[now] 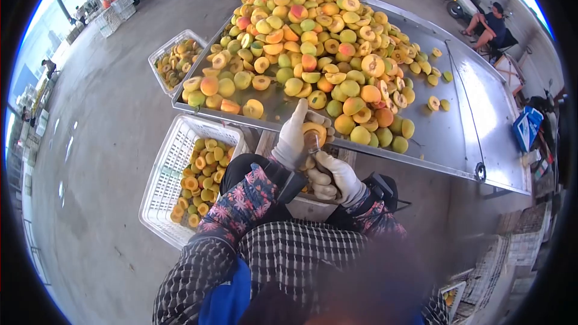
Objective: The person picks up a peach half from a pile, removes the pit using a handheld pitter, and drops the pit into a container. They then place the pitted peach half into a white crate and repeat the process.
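So from the head view, you've got a halved fruit [314, 134] in your gloved left hand [291, 138], thumb on one side and fingers curled round the other, cut face tipped up toward you. It's just past the near edge of the metal table [481, 135], not resting on it. Your right hand [339, 176] is closed around a thin metal tool [315, 142], and the tip looks to be right at the middle of that cut face. Can't tell how deep it's in, or if there's a stone in there, it's too small to see.

I'd call this the tool-on-fruit step. Imo the move from here calls for a firm left grip, small controlled right wrist action and fingertips clear of the tip.

Around you: a big heap of fruit [310, 54] on the table, mostly far of your hands, and a white basket [159, 174] near left with fruit halves [205, 188] in it.
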`<state>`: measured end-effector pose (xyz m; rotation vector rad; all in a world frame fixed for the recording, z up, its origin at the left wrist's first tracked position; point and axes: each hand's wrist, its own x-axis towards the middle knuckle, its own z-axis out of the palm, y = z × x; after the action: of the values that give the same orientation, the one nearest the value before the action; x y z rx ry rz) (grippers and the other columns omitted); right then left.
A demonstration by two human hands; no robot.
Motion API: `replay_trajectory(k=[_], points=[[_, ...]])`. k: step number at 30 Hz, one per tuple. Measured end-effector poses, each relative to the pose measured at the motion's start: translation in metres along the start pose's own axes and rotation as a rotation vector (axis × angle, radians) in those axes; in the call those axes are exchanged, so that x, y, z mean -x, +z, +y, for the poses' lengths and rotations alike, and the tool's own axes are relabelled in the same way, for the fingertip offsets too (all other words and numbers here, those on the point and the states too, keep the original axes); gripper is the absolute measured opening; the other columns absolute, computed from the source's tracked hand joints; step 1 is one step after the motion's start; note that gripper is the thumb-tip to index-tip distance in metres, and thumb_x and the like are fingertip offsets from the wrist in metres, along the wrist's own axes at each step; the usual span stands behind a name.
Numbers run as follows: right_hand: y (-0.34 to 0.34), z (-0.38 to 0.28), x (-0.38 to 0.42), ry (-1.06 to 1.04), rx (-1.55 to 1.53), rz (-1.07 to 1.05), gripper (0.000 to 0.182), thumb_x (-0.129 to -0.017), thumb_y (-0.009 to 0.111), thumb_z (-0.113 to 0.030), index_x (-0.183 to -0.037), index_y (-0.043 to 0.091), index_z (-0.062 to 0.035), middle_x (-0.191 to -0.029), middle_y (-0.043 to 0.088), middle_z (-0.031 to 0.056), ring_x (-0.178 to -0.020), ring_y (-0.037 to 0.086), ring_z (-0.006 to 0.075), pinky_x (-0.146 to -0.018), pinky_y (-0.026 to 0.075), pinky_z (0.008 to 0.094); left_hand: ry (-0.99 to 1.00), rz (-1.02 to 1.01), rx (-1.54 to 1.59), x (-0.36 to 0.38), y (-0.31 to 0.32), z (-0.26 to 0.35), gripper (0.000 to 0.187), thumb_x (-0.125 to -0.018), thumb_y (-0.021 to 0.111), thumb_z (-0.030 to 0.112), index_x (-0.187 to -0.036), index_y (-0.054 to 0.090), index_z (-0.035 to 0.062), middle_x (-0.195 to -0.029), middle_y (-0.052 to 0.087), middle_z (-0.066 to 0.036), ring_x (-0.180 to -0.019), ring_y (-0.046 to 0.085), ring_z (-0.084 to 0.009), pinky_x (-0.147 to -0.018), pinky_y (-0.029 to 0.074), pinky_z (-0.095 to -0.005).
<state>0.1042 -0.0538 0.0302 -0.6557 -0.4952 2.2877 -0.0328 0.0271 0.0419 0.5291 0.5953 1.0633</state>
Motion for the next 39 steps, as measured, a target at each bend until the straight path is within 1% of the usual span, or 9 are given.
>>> replay_trajectory(k=[9,13,15,16,18,23,32,38,39], points=[[-0.026,0.01,0.012,0.019,-0.237,-0.256,0.039,-0.103,0.039,-0.042,-0.107,0.054,-0.0065,-0.058,0.034,-0.0039,-0.038,0.03,0.0067,-0.036,0.026,0.023,0.009,0.123,0.046,-0.027,-0.026,-0.015,0.045,-0.094,0.058,0.045,-0.087,0.058,-0.0001,-0.086,0.065,-0.015,-0.074,0.066,-0.0277,-0.069,0.057,-0.0395],[-0.038,0.008,0.026,-0.003,0.216,0.174,0.03,-0.1,0.046,-0.036,-0.11,0.053,-0.0079,-0.063,0.049,0.0053,-0.044,0.046,0.0194,-0.041,0.037,0.0306,0.284,0.282,-0.338,-0.002,-0.047,0.038,0.035,-0.096,0.059,0.032,-0.087,0.067,-0.0013,-0.081,0.069,-0.01,-0.066,0.065,-0.0161,-0.061,0.053,-0.0268],[-0.098,0.034,0.024,-0.336,1.106,0.281,0.031,-0.098,0.05,-0.031,-0.115,0.05,-0.0058,-0.068,0.053,0.0111,-0.052,0.053,0.0273,-0.048,0.042,0.0364,0.492,0.424,-0.921,0.01,-0.084,0.074,0.034,-0.094,0.062,0.031,-0.094,0.069,-0.0018,-0.08,0.069,-0.007,-0.068,0.06,-0.013,-0.065,0.047,-0.0225],[-0.114,0.043,0.019,-0.516,1.547,0.328,0.032,-0.097,0.052,-0.029,-0.118,0.048,-0.0048,-0.07,0.056,0.014,-0.056,0.056,0.0313,-0.052,0.044,0.0394,0.613,0.486,-1.315,0.013,-0.113,0.089,0.03,-0.089,0.066,0.032,-0.095,0.07,0.003,-0.081,0.068,-0.01,-0.071,0.063,-0.02,-0.068,0.05,-0.0286],[-0.09,0.041,0.026,-0.244,1.494,0.419,0.04,-0.093,0.057,-0.022,-0.123,0.043,-0.0002,-0.083,0.059,0.0226,-0.076,0.061,0.0385,-0.064,0.046,0.0449,0.696,0.829,-2.061,0.028,-0.132,0.118,0.035,-0.081,0.068,0.037,-0.107,0.069,0.0138,-0.114,0.063,-0.014,-0.11,0.056,-0.0354,-0.096,0.042,-0.046],[-0.072,0.042,0.011,-0.181,1.4,0.389,0.043,-0.091,0.06,-0.023,-0.124,0.044,0.0,-0.083,0.063,0.0245,-0.079,0.063,0.0397,-0.069,0.048,0.0435,0.844,0.618,-2.017,-0.037,-0.142,0.135,0.036,-0.083,0.064,0.036,-0.111,0.067,0.0131,-0.125,0.058,-0.011,-0.118,0.05,-0.034,-0.107,0.03,-0.053],[-0.057,0.041,0.01,-0.13,1.45,0.432,0.042,-0.093,0.055,-0.031,-0.121,0.049,-0.0006,-0.08,0.064,0.0245,-0.079,0.066,0.0384,-0.071,0.049,0.0436,0.334,0.567,-2.566,-0.17,-0.134,0.104,0.066,-0.081,0.057,0.05,-0.13,0.056,0.006,-0.137,0.045,-0.014,-0.128,0.039,-0.0325,-0.114,0.012,-0.0554],[-0.054,0.041,0.011,-0.087,1.494,0.395,0.041,-0.094,0.055,-0.033,-0.119,0.05,-0.0006,-0.083,0.064,0.026,-0.081,0.065,0.0407,-0.072,0.049,0.0443,0.248,0.143,-2.406,-0.161,-0.115,0.111,0.062,-0.077,0.064,0.05,-0.125,0.057,0.0105,-0.121,0.06,-0.017,-0.117,0.054,-0.0317,-0.103,0.039,-0.0452],[-0.055,0.041,0.01,-0.076,1.496,0.388,0.041,-0.094,0.055,-0.032,-0.119,0.05,-0.0007,-0.083,0.064,0.0263,-0.081,0.065,0.0407,-0.072,0.049,0.0437,0.357,0.244,-2.216,-0.16,-0.119,0.106,0.053,-0.075,0.071,0.042,-0.115,0.059,0.0094,-0.103,0.066,-0.015,-0.099,0.063,-0.0318,-0.087,0.05,-0.0404]])
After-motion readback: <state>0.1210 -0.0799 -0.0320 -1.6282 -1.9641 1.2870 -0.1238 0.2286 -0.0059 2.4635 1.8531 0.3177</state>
